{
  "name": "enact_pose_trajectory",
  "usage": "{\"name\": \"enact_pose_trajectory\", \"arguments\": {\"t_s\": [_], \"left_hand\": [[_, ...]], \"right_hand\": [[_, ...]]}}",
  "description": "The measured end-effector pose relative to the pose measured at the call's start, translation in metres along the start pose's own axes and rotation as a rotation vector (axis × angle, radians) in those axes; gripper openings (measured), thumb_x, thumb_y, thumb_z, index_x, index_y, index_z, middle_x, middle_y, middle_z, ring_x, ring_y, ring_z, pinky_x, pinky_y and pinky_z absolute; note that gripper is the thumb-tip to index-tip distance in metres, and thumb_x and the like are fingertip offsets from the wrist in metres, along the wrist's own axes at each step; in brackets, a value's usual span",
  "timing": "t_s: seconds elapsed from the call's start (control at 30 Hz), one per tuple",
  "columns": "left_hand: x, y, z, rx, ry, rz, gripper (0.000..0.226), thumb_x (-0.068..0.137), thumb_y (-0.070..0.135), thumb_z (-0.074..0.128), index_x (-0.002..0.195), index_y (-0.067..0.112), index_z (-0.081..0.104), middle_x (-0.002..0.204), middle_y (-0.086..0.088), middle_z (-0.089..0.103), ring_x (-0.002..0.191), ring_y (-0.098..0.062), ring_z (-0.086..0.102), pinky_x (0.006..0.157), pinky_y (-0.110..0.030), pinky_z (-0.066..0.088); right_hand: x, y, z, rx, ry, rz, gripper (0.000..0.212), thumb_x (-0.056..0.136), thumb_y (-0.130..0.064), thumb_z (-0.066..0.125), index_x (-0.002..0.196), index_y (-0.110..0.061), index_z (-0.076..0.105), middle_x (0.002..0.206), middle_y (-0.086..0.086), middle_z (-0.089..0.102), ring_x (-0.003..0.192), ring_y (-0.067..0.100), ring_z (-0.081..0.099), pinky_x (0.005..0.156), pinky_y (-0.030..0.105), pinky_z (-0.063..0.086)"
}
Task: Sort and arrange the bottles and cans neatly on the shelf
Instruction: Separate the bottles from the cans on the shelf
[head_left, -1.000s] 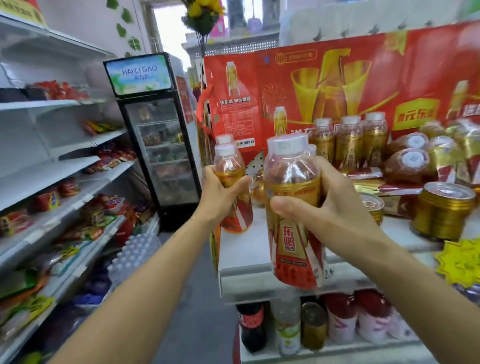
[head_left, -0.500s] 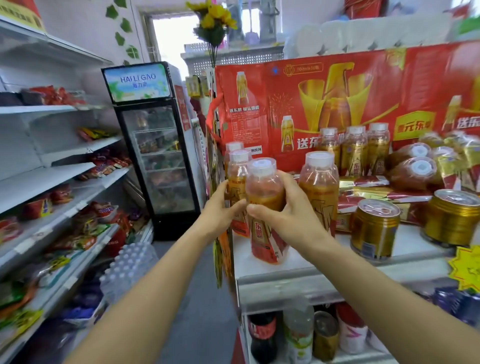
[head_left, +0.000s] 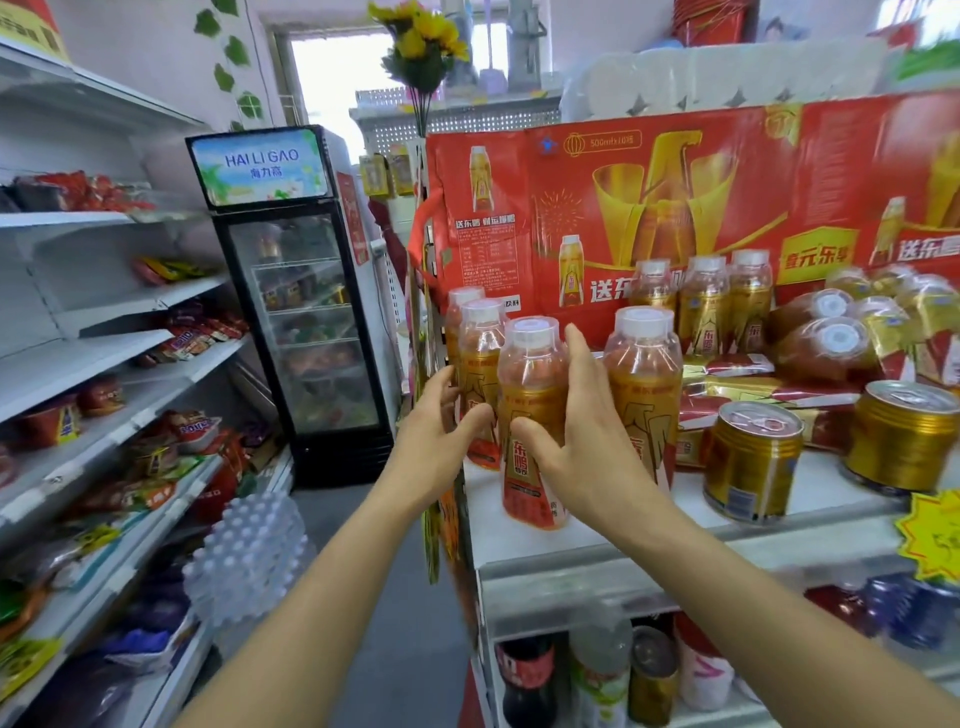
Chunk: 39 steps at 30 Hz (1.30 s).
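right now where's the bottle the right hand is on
In the head view the bottle stands upright near the left front corner of the shelf, between another bottle behind-left and one to its right, with the right hand wrapped round it.

On the white shelf (head_left: 597, 545), the front bottle (head_left: 532, 415) stands upright with the right hand (head_left: 587, 447) wrapped round its right side and the left hand (head_left: 441, 426) at its left, touching the second bottle (head_left: 480, 384) behind it, while two gold cans (head_left: 753, 457) stand to its right.
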<state>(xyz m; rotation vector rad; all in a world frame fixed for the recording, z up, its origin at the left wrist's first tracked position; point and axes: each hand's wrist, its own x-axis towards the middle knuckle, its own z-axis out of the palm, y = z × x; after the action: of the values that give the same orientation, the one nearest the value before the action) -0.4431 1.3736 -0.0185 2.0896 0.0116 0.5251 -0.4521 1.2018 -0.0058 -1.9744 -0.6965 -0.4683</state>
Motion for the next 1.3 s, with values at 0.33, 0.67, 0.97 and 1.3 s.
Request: {"name": "enact_pose_trajectory", "arguments": {"t_s": [0.33, 0.67, 0.97, 1.3], "left_hand": [[-0.095, 0.048, 0.03, -0.11, 0.23, 0.271, 0.018, 0.093, 0.029, 0.061, 0.11, 0.027, 0.058, 0.099, 0.011, 0.063, 0.094, -0.008, 0.061, 0.078, -0.02, 0.048], [-0.107, 0.092, 0.153, -0.067, -0.098, 0.324, 0.051, 0.091, 0.036, 0.064, 0.134, 0.041, 0.037, 0.13, 0.026, 0.041, 0.123, 0.008, 0.041, 0.103, -0.021, 0.039], [-0.074, 0.112, 0.243, 0.042, 0.126, 0.078, 0.096, 0.083, 0.044, 0.071, 0.152, 0.032, 0.005, 0.151, 0.016, 0.015, 0.139, -0.005, 0.021, 0.103, -0.021, 0.023], [-0.062, 0.114, 0.258, 0.099, 0.312, -0.081, 0.083, 0.078, 0.043, 0.076, 0.142, 0.02, 0.028, 0.138, 0.003, 0.045, 0.124, -0.016, 0.046, 0.094, -0.025, 0.037]], "right_hand": [[-0.061, 0.018, -0.048, -0.179, 0.253, -0.111, 0.042, 0.091, -0.023, 0.06, 0.131, -0.018, 0.052, 0.128, -0.007, 0.052, 0.122, 0.008, 0.045, 0.104, 0.02, 0.038], [-0.089, 0.107, -0.142, -0.164, 0.456, 0.088, 0.042, 0.088, -0.012, 0.067, 0.127, -0.019, 0.053, 0.122, -0.009, 0.049, 0.117, 0.011, 0.046, 0.098, 0.025, 0.04], [-0.059, 0.193, -0.226, -0.147, 0.367, 0.314, 0.088, 0.073, -0.033, 0.082, 0.143, -0.019, 0.031, 0.139, 0.004, 0.038, 0.132, 0.021, 0.031, 0.111, 0.043, 0.033], [-0.038, 0.207, -0.228, -0.355, 0.259, 0.248, 0.09, 0.063, -0.063, 0.076, 0.132, -0.013, 0.046, 0.125, 0.008, 0.046, 0.118, 0.027, 0.039, 0.098, 0.036, 0.035]]}}
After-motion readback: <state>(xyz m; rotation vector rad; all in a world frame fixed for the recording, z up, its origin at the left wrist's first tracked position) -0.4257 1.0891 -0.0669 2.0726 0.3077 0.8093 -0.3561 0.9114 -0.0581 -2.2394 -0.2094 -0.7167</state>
